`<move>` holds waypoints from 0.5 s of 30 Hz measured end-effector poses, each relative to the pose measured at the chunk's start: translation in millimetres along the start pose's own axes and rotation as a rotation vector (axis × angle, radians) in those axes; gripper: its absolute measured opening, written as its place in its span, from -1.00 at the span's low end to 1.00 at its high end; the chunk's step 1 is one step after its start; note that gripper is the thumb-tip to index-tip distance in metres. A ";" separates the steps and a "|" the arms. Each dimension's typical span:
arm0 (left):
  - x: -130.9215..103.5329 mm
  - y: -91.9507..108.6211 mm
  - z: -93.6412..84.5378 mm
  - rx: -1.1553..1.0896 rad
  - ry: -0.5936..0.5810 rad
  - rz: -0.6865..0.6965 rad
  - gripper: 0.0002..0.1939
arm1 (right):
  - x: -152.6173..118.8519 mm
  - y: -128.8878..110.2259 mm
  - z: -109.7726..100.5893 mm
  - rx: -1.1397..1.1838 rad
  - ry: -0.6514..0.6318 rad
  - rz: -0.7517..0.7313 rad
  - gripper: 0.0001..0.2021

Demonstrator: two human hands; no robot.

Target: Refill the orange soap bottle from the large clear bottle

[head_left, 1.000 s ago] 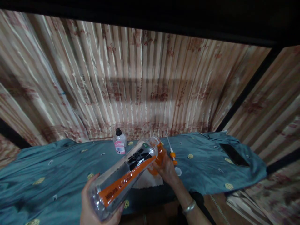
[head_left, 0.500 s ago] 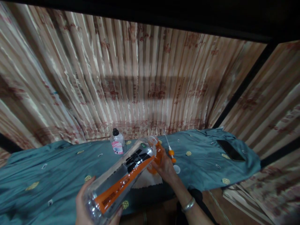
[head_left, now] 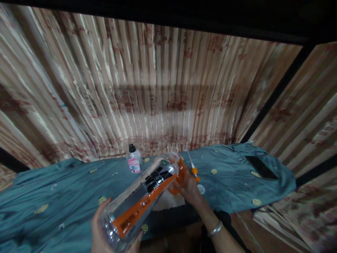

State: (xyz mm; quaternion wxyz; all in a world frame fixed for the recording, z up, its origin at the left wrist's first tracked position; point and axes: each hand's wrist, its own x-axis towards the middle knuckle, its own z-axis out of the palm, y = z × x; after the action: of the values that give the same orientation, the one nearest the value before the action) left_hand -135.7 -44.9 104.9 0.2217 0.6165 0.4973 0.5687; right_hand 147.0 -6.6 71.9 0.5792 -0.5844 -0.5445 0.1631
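Head view: the left hand (head_left: 97,226) clasps the base of a large clear bottle (head_left: 150,188), which slants up and away toward the right hand (head_left: 190,186). That hand is wrapped around an orange bottle (head_left: 181,170), at the clear one's mouth; whether the two touch cannot be told. The clear bottle bears bold black markings, a small green patch near its shoulder and an orange band with dark print, too blurred to read. Left of its neck, a small black-capped bottle (head_left: 135,164) wears a pink-and-white label, also illegible.
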 end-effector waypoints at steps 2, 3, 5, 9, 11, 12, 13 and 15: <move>-1.4 1.1 3.7 -0.014 0.054 -0.022 -0.21 | -0.5 -0.1 -0.8 -0.008 -0.002 0.006 -0.24; -2.1 2.1 5.3 -0.022 0.059 -0.029 -0.21 | -0.7 -0.3 -1.2 -0.012 -0.004 0.004 -0.23; -3.0 4.1 6.8 -0.027 0.060 -0.043 -0.20 | -1.0 -1.2 -1.7 -0.014 -0.012 -0.002 -0.22; -3.3 5.1 5.8 -0.034 0.028 -0.067 -0.18 | -1.2 -2.9 -1.1 0.002 -0.011 -0.011 -0.22; -3.3 5.6 5.4 -0.041 0.017 -0.080 -0.18 | -1.2 -2.2 -0.7 0.011 -0.012 -0.021 -0.22; -3.3 6.4 5.5 -0.041 0.016 -0.087 -0.18 | -1.3 -1.4 -0.6 0.012 -0.016 -0.026 -0.22; -3.4 7.8 5.6 -0.039 0.017 -0.092 -0.18 | -1.3 -0.4 -0.7 0.010 -0.020 -0.028 -0.22; -3.3 12.3 5.8 -0.033 0.018 -0.094 -0.19 | -1.4 1.7 -1.2 -0.007 -0.020 -0.026 -0.22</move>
State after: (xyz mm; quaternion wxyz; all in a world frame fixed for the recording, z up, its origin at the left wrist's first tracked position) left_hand -125.5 -51.1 112.2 0.2539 0.5835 0.5184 0.5712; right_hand 148.3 -7.9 70.2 0.5737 -0.5776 -0.5584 0.1593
